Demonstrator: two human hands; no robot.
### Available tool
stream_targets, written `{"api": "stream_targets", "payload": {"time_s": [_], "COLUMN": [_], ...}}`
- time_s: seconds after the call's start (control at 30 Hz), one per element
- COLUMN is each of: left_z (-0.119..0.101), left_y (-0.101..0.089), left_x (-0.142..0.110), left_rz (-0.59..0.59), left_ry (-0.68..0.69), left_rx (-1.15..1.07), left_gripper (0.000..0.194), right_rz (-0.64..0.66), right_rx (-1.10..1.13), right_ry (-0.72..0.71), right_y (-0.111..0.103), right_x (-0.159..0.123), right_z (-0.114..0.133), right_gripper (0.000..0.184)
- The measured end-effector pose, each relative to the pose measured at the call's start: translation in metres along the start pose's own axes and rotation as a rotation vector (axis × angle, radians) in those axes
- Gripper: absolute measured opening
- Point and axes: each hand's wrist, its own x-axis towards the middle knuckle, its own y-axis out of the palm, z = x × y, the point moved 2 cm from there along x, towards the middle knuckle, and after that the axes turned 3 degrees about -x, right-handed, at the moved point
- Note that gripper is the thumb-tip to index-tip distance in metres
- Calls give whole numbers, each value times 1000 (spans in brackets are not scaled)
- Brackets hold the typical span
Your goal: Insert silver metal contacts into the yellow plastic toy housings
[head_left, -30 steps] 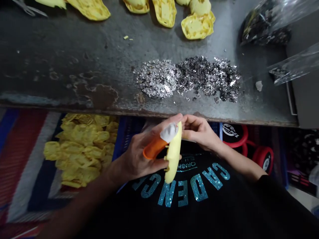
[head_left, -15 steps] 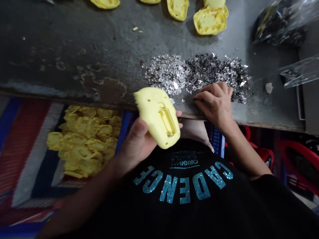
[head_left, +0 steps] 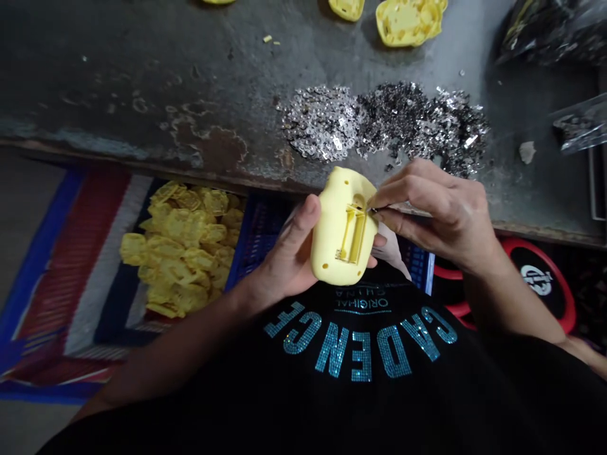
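My left hand (head_left: 291, 256) holds a pale yellow plastic shell (head_left: 327, 234), thumb on its near side and fingertips showing past the far edge. A rectangular battery compartment (head_left: 353, 237) faces up in the shell, with small round holes around it. My right hand (head_left: 441, 205) pinches a small dark metal piece (head_left: 372, 210) at the shell's right edge, beside the upper end of the compartment; the fingers mostly hide it. Just beyond my hands, on the grey metal table (head_left: 142, 120), lie heaps of small shiny metal plates (head_left: 325, 123) and darker metal pieces (head_left: 396, 117).
More yellow shells (head_left: 410, 24) lie at the table's far side. Lower left, a pile of yellow shells (head_left: 184, 246) fills a container with striped lining. A clear plastic bag (head_left: 559, 38) of dark parts is at upper right. Red-rimmed items (head_left: 564, 297) sit below the table, right.
My right hand has left the metal heap and come to the shell with a small metal piece. My left hand has moved the shell rightward and turned it more upright.
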Motion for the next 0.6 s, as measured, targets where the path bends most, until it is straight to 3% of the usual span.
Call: {"api": "stream_targets", "payload": {"time_s": [0.23,0.4,0.6], "left_z": [0,2,2], "left_y": [4,6,12], "left_x": [-4,-1,-1], "left_rz": [124,96,131], "left_ry": [-25,-26,-44], "left_rx": [48,46,16], "left_gripper": [71,70,67], "right_rz": [102,90,102], "right_rx": [-192,-200,-278], "right_ry": [-66,-130,-209], "right_y": [-11,-16,-14], "right_x": [1,0,0], "right_z": [15,20,21], "right_gripper": [20,15,29]}}
